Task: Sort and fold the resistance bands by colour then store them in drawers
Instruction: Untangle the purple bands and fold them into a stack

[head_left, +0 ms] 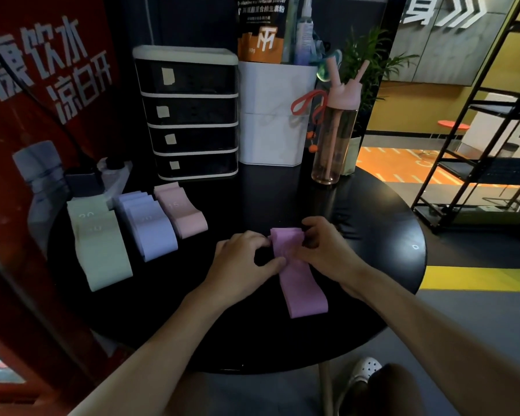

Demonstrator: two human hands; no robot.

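Observation:
A stack of purple-pink bands (303, 292) lies flat on the round black table (388, 235), running toward me. My left hand (240, 259) pinches its left edge near the far end. My right hand (324, 250) grips the far end from the right, fingers curled over it. To the left lie three sorted piles: green bands (98, 244), lavender bands (150, 226) and pale pink bands (182, 213). Behind them stands a black four-drawer unit (189, 115) with all drawers closed and a paper label on each.
A white bin (270, 121) with a supplement bag stands right of the drawers, and a pink water bottle (335, 130) beside it. A power strip with a plug (102, 175) sits at the back left. A red banner stands left, a black rack right.

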